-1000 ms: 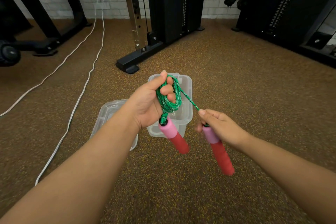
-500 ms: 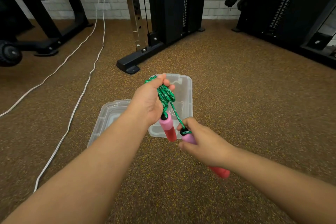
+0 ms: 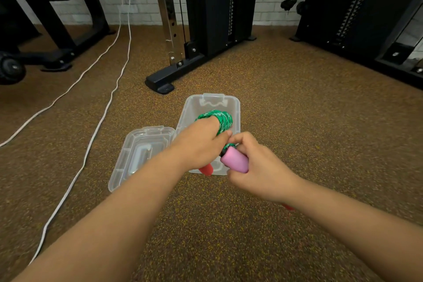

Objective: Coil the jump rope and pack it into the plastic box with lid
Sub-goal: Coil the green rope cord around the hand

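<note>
Left hand (image 3: pixel 201 144) grips green rope coil (image 3: pixel 217 119) over open box (image 3: pixel 235 107); right hand (image 3: pixel 254 162) fingers curl round pink handle (image 3: pixel 234 160), long axis running near-right. Lid (image 3: pixel 128 158) left of box.

No readable text, label, brand, number or sign anywhere in view. Plastic box (image 3: pixel 235 107): clear wall, no print seen. Lid (image 3: pixel 128 162), left of box: moulded ridges only, no lettering legible. Pink handle (image 3: pixel 234 160), near box's front edge: plain. Black gym frame (image 3: pixel 206 7), behind box: no marking legible.
</note>
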